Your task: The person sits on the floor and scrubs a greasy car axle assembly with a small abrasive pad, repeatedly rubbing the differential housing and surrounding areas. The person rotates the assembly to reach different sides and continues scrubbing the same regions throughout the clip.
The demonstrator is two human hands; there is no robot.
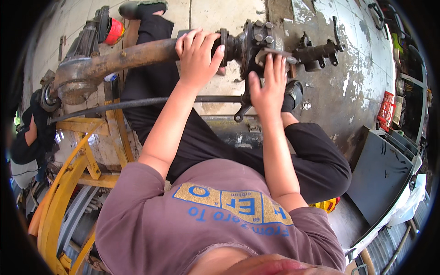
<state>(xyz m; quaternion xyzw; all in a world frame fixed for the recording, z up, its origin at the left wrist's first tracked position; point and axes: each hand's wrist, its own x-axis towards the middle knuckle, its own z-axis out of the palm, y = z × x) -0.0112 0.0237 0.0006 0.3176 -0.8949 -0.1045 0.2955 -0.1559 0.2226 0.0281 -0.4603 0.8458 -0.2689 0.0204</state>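
Your left hand [197,63] lies open-fingered on the long rusty-brown steel axle tube [130,57], left of the dark bolted metal hub [249,48]; your right hand [269,89] is at the hub, its grip unclear. Uneven pressure could roll the tube.

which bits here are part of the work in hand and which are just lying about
Likely part of it:
- axle, under the left hand
- hub, at the right hand

Apparently just about:
- yellow frame
- grey cabinet
- red packet
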